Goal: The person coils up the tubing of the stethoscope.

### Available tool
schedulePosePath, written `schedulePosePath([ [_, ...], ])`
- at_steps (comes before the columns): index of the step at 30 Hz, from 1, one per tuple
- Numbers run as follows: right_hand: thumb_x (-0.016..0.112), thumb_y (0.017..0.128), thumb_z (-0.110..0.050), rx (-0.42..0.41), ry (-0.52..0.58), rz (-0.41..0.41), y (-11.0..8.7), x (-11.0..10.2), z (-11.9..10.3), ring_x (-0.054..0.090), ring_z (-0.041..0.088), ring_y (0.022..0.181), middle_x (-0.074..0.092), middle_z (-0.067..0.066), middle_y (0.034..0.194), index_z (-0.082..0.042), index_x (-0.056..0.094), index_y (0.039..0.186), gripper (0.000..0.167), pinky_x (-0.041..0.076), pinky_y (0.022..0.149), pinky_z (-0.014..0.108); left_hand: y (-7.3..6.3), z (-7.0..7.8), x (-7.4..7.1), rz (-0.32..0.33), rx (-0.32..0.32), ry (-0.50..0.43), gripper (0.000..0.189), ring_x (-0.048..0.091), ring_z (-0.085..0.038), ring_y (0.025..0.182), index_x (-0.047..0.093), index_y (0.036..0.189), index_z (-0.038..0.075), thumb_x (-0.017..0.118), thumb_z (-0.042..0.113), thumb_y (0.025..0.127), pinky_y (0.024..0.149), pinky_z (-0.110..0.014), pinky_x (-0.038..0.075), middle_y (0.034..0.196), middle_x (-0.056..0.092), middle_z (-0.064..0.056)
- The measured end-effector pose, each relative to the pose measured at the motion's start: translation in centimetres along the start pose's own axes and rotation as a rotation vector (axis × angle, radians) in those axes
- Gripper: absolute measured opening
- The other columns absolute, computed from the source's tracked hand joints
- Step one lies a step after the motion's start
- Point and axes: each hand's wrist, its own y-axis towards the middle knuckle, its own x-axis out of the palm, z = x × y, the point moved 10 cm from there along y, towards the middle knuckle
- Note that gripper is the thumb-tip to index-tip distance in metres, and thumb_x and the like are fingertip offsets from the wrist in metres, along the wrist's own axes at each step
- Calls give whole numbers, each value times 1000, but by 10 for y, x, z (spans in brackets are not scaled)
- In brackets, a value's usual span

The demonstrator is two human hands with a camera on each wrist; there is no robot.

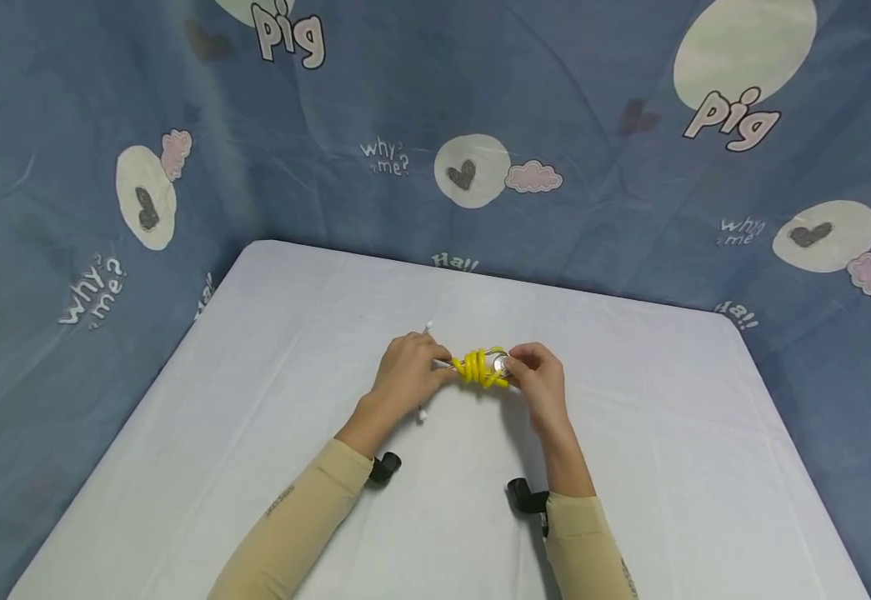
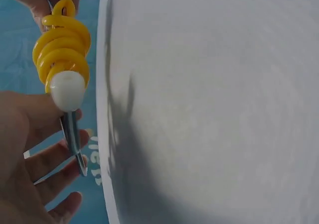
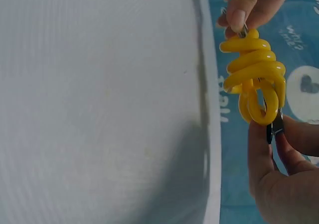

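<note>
Held above the table is a stethoscope, its yellow tubing wound in several loops around its length. My left hand pinches the metal ear tubes at one end. White ear tips stick out on either side of that hand; one ear tip looks large in the left wrist view. At the opposite end, my right hand pinches the stethoscope by the silver round chestpiece. The coiled tubing hangs between both hands in the right wrist view.
A white-covered table spreads under both hands. Behind and beside it hangs a blue printed cloth. Black wrist cameras are worn below the beige sleeves.
</note>
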Motion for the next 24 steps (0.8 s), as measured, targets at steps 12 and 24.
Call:
schedulePosePath([
  [12,67,94,-10,35,-220,-46,3,8,9,66,19,83,63,15,101,0,64,107,17,59,79,34,0,-13,14,-96,-41,30,30,62,-19,93,77,105,21,79,40,83,91,-40,48,96,70,2],
  [24,62,95,-23,-105,-428,-37,-9,-1,0,63,28,113,65,14,125,-8,61,130,39,52,95,42,-13,-23,5,-105,-51,-42,52,46,-28,139,61,136,22,68,47,91,114,-49,36,147,52,-7],
])
